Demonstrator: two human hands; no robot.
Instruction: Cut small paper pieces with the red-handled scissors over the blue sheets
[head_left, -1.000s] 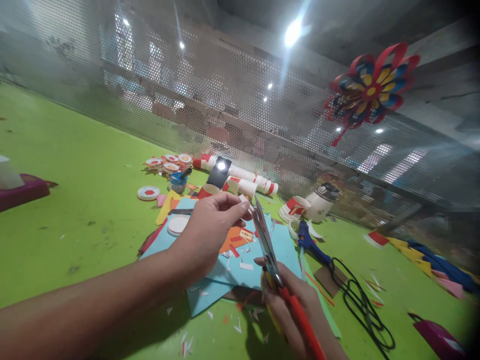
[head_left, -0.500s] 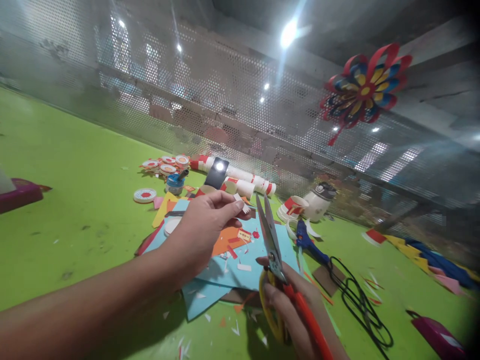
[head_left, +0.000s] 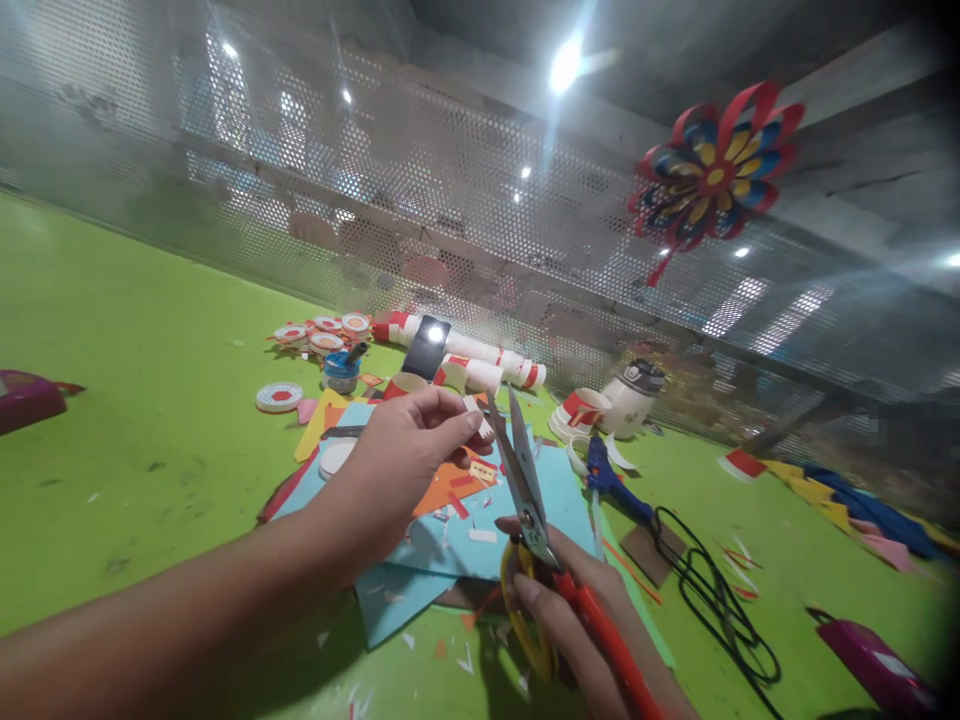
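Observation:
Pinched between the thumb and fingers of my left hand (head_left: 405, 460) is a small piece of white paper (head_left: 478, 416) with notched edges. My right hand (head_left: 577, 610) grips a pair of scissors (head_left: 529, 510) with one yellow and one red handle. Their blades point up and stand apart, the left blade close to the white paper. Beneath both hands lie light blue sheets (head_left: 525, 550), with an orange sheet (head_left: 442, 480) and small paper scraps on top.
A blue glue gun (head_left: 611, 480) with a coiled black cord (head_left: 712, 600) lies at the right. Behind stand stacked paper cups (head_left: 581, 412), a white jar (head_left: 634, 395) and a lit black lamp (head_left: 426, 348). Round paper pieces (head_left: 326, 343) and a blue pot (head_left: 343, 370) sit back left.
The scissors have shifted left, and their blades are now nearer the white paper and a little wider apart. The whole view has moved slightly.

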